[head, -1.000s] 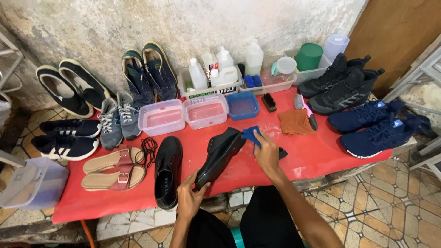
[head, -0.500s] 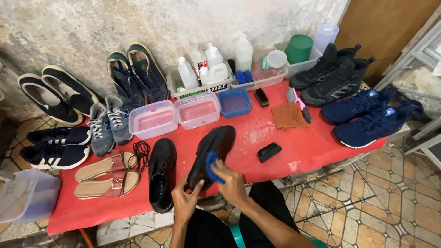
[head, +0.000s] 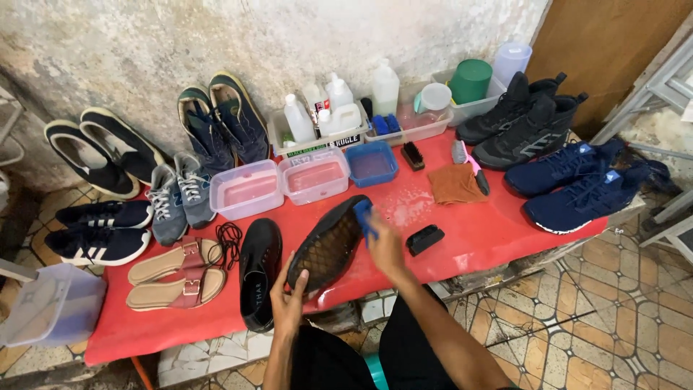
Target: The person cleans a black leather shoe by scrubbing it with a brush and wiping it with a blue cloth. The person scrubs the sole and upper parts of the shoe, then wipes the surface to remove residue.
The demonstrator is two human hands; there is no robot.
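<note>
One black shoe (head: pixel 328 245) is tipped up over the red table cover (head: pixel 505 231), showing its bumpy, criss-cross sole. The left hand (head: pixel 289 302) is closed around the heel end. The right hand (head: pixel 386 245) pinches a blue cloth (head: pixel 364 217) against the toe end. Its smooth black twin (head: pixel 260 278) lies flat just beside it. A small black brush (head: pixel 424 239) sits near the right hand.
</note>
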